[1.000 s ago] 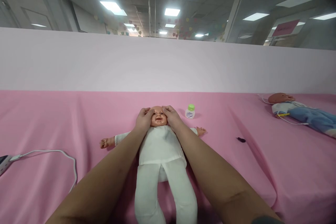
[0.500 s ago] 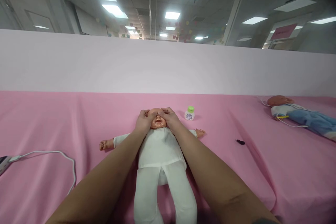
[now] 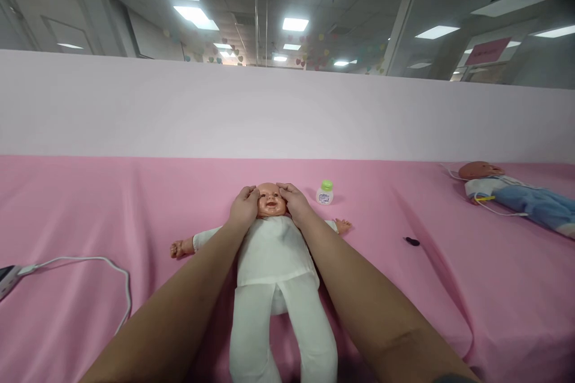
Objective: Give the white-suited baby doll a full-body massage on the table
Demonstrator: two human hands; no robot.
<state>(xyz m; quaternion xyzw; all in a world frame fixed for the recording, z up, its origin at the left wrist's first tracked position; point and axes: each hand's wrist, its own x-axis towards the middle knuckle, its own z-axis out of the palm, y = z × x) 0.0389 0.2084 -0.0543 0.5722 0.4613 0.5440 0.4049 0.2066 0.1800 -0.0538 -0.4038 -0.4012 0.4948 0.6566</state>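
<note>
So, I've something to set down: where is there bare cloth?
Between the cable and the near doll, and between the bottle and the far doll, the cloth looks bare. It's crowded at the near doll's head, with left hand and right hand there.

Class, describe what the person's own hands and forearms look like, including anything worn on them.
The left hand and right hand show no gloves, rings or watch. Both forearms are sleeveless. A dark patch edges the right arm; sleeve or marking, I cannot tell.
</note>
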